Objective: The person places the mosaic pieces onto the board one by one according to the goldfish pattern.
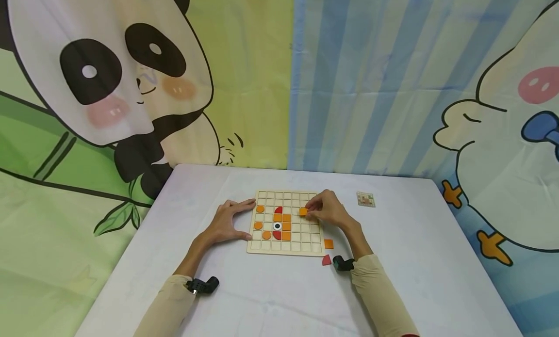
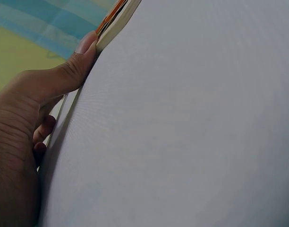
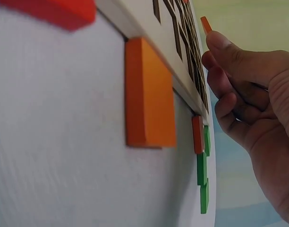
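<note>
A square wooden grid board (image 1: 271, 248) lies on the table, with orange discs, orange squares, red quarter-round pieces and an eye piece on its left half. My left hand (image 1: 227, 222) touches the board's left edge, thumb and fingers spread apart; in the left wrist view its thumb (image 2: 64, 78) rests against the rim. Over the board's right side, my right hand (image 1: 328, 209) pinches an orange square tile (image 1: 303, 211) between thumb and fingertips. Only a thin edge of that orange tile (image 3: 206, 24) shows in the right wrist view.
Beside the board's lower right corner lie a loose orange square (image 1: 329, 244) and a red piece (image 1: 326, 260). Green pieces (image 3: 201, 168) and a reddish piece (image 3: 197, 135) sit along its right side. A small patterned card (image 1: 366, 199) lies farther right. Behind the table hangs a printed cloth (image 1: 244, 75).
</note>
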{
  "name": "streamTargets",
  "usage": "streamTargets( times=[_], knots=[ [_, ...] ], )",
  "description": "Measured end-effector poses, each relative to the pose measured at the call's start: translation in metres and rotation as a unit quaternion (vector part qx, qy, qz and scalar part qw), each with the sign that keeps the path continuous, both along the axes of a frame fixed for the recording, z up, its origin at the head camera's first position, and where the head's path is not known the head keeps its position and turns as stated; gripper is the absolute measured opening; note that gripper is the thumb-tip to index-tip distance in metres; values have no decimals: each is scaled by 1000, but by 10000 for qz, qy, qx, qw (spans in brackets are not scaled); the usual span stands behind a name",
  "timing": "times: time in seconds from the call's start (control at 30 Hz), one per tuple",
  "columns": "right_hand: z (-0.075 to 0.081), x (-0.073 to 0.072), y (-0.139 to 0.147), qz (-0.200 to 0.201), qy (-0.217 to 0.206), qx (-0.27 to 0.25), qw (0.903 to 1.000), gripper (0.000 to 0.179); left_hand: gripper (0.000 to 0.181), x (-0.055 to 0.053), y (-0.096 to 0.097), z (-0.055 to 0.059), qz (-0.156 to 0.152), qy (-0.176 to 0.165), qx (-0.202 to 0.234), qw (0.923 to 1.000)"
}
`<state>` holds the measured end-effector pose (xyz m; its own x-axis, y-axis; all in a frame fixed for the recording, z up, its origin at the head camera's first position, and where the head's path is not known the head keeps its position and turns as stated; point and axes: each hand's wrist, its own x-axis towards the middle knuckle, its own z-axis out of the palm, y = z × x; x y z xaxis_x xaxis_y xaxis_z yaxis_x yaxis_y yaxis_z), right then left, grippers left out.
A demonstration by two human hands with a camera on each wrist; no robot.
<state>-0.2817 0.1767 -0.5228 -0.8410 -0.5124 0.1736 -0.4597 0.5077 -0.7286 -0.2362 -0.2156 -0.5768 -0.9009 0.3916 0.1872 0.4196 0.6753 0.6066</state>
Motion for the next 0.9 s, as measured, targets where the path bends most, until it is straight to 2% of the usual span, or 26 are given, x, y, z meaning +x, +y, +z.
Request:
streamTargets(
  times=[0.53, 0.9],
  knots=[
    [-2, 0, -19, -125, -38, 266, 9996, 18, 113, -1, 0, -1, 46, -38, -50, 10000],
    [2, -2, -30, -106, 182, 216, 9995, 20, 112, -2, -1, -2, 31, 2, -56, 10000]
  ],
)
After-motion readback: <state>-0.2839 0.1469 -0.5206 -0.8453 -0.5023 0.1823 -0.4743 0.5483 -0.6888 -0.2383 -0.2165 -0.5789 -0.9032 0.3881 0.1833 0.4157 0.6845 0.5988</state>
